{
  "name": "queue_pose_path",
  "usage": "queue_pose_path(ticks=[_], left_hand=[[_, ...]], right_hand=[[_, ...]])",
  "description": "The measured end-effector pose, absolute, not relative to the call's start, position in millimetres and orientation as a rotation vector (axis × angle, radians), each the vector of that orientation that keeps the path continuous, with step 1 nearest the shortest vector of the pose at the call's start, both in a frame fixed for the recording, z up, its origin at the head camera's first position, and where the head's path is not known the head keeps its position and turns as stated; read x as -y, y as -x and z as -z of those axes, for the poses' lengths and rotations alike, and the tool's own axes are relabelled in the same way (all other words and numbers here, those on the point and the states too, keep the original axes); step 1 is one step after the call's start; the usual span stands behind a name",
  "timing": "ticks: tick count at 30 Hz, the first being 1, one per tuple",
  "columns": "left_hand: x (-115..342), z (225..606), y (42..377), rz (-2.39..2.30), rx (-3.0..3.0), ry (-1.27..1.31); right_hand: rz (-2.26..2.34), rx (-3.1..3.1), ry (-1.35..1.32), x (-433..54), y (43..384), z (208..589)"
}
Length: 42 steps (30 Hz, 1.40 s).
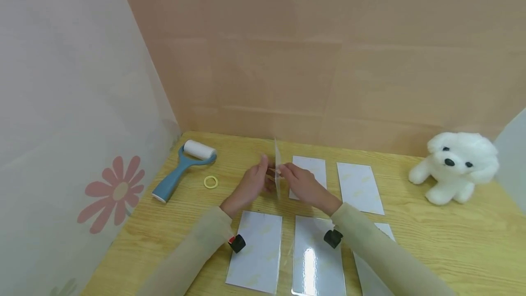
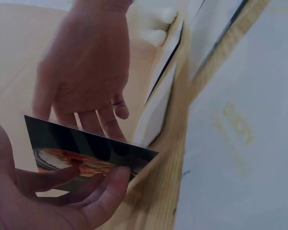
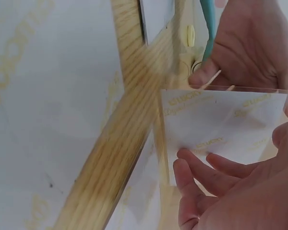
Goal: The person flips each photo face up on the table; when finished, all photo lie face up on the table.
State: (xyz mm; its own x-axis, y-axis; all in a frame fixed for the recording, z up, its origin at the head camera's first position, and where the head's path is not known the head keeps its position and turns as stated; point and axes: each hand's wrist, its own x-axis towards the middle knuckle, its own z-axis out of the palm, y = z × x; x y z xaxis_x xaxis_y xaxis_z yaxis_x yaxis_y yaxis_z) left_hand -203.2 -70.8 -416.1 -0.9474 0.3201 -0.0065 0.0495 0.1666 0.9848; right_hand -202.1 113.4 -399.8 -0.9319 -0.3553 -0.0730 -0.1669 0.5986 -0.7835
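A photo in a clear sleeve (image 1: 277, 168) stands upright, nearly edge-on in the head view. Its front shows a dish of food (image 2: 86, 163) on black; its white back (image 3: 221, 120) carries faint yellow lettering. On the picture side my left hand (image 1: 251, 179) touches it with extended fingertips (image 2: 120, 175), thumb raised in the head view. My right hand (image 1: 306, 184) holds the photo from the white side, its bent fingertips (image 3: 182, 165) on the back. White-backed cards lie around the hands, including one at front left (image 1: 256, 250) and a glossy one (image 1: 318, 259) beside it.
Two more white cards (image 1: 310, 172) (image 1: 359, 186) lie behind and right, another (image 1: 365, 268) under the right forearm. At left lie a blue-handled lint roller (image 1: 176, 175) and a yellow ring (image 1: 211, 182). A white plush dog (image 1: 456, 168) sits at right on the wooden table (image 1: 431, 241).
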Motion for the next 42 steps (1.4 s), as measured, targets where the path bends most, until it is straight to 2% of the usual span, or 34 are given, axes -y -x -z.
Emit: queue_pose_path(ticks=[13, 26, 42], left_hand=[[67.6, 420.1, 200.1, -1.686, -2.355, -0.306], [73.2, 415.7, 201.9, -1.670, -2.531, -0.436], [85.0, 408.1, 199.6, -1.783, -2.513, -0.210]], right_hand=[[1.373, -2.502, 0.312, -116.2, 202.8, 395.8], [1.661, -2.558, 0.266, -119.7, 198.8, 394.3], [1.819, -2.706, 0.262, -116.9, 193.4, 400.1]])
